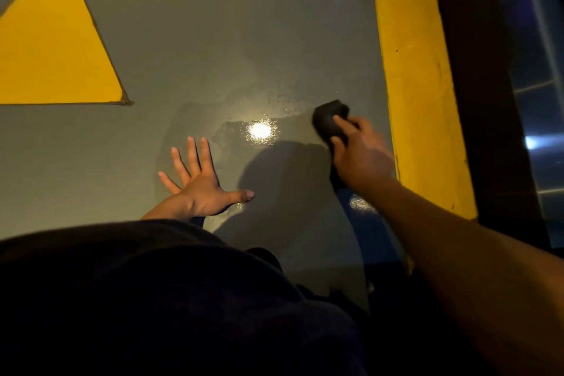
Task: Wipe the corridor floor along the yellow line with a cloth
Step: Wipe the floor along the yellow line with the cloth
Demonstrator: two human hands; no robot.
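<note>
A wide yellow line (412, 70) runs up the right side of the grey corridor floor (213, 40). My right hand (360, 156) is shut on a dark bunched cloth (328, 119) and presses it on the floor just left of the line. A wet, shiny patch (259, 131) with a bright light reflection lies left of the cloth. My left hand (198, 180) rests flat on the floor with fingers spread, holding nothing, left of the wet patch.
A yellow triangle marking (52, 49) is painted on the floor at the upper left. A dark wall or frame (488, 85) with reflective panels borders the yellow line on the right. My dark-clothed body fills the bottom of the view.
</note>
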